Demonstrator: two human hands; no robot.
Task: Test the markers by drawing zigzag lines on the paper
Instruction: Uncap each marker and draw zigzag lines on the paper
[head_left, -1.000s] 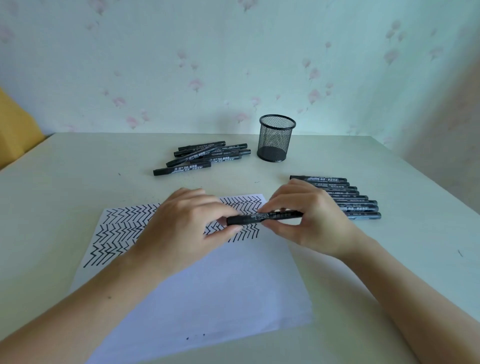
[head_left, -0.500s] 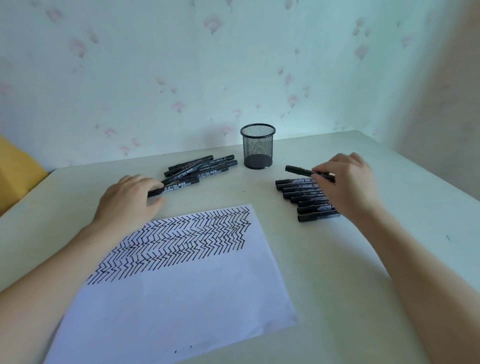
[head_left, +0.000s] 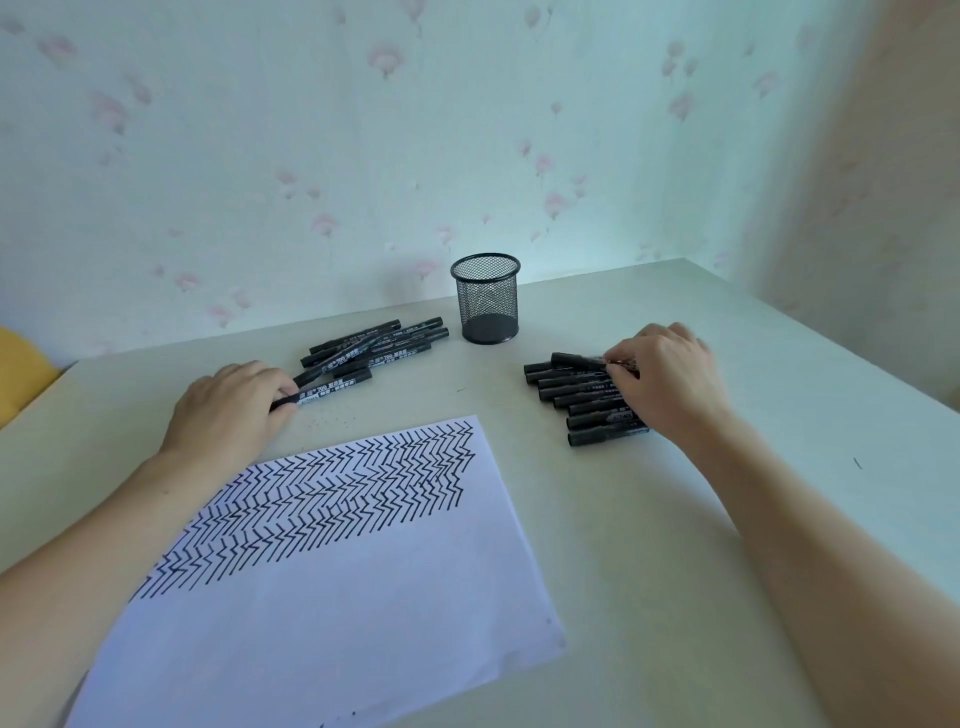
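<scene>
My left hand (head_left: 231, 408) lies on the table (head_left: 701, 597) at the near end of the loose pile of markers (head_left: 382, 343), and its thumb and fingers are curled around the end of 1 black marker (head_left: 332, 391) whose white printed label points away to the right. That marker lies flat on the table, touching the others in the pile, which cross each other at slight angles. My right hand (head_left: 662, 384) reaches over the tidy row of markers (head_left: 582, 402) on the right side, where they lie side by side and parallel, caps pointing left. Its fingertips pinch the farthest marker (head_left: 576, 360) of that row near its middle; this 1 sits slightly on top of its neighbour, and I cannot tell whether it is fully down on the table. The paper (head_left: 332, 613) lies between my forearms, turned at an angle, with its far half covered in rows of black zigzag lines (head_left: 332, 499) and its near half blank. A black mesh pen cup (head_left: 487, 298) stands upright beyond the paper, between the 2 groups of markers and apart from both. Behind the table is pale wallpaper (head_left: 311, 156) with faint pink flowers.
</scene>
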